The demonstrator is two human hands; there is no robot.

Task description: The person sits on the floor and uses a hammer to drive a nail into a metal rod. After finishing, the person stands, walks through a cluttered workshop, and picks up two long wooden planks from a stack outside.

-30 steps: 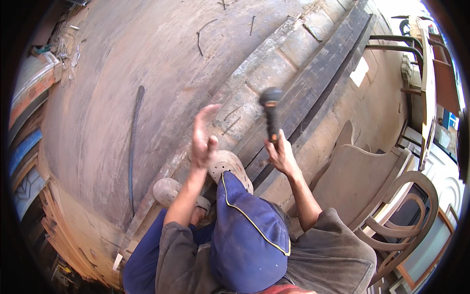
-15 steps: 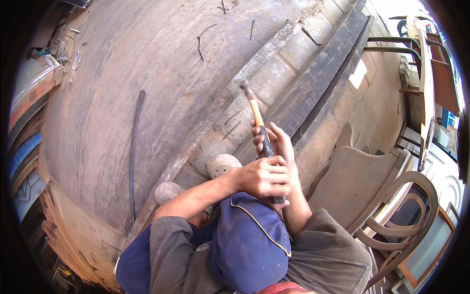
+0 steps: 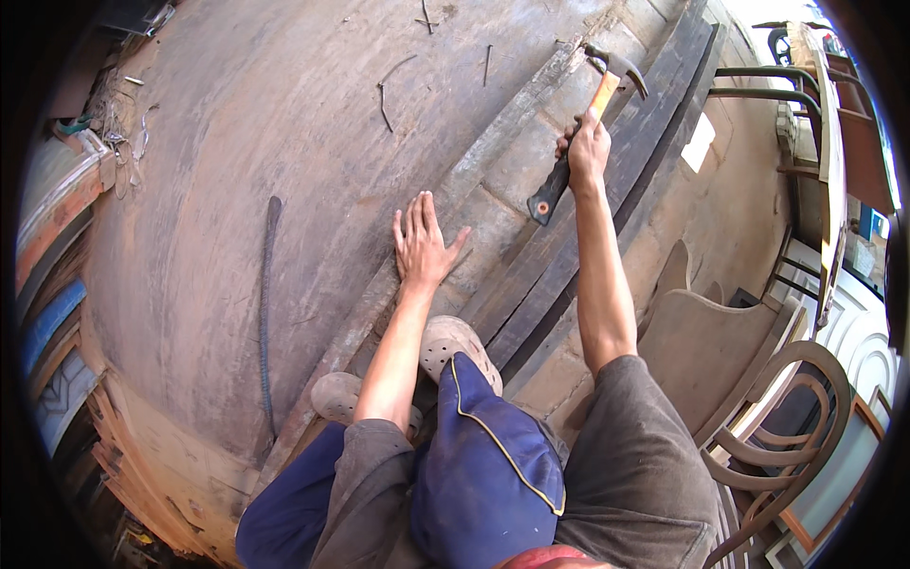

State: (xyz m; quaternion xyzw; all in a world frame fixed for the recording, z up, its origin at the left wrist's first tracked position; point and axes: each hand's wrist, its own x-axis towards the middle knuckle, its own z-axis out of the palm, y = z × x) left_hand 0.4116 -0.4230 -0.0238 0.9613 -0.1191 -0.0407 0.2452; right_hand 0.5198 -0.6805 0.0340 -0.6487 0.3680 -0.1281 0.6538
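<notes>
My right hand [image 3: 588, 150] grips a claw hammer [image 3: 580, 133] by its orange and black handle, arm stretched forward. The steel head lies far out, over the top end of a long grey wooden plank [image 3: 493, 161]. My left hand [image 3: 422, 245] rests flat, fingers spread, on that plank lower down. Dark long boards [image 3: 607, 199] lie alongside to the right of the plank. My two shoes [image 3: 455, 346] stand on the boards just below the left hand.
A ribbed steel bar [image 3: 267, 303] lies on the concrete floor at left. Bent nails [image 3: 384, 90] are scattered farther out. Wooden chair frames [image 3: 777, 417] stand at right, metal frames [image 3: 768, 85] at upper right, stacked timber [image 3: 57, 313] along the left edge.
The hammer swung forward and down from in front of me to the plank's far end. My left hand let go of the handle and dropped flat onto the plank.
</notes>
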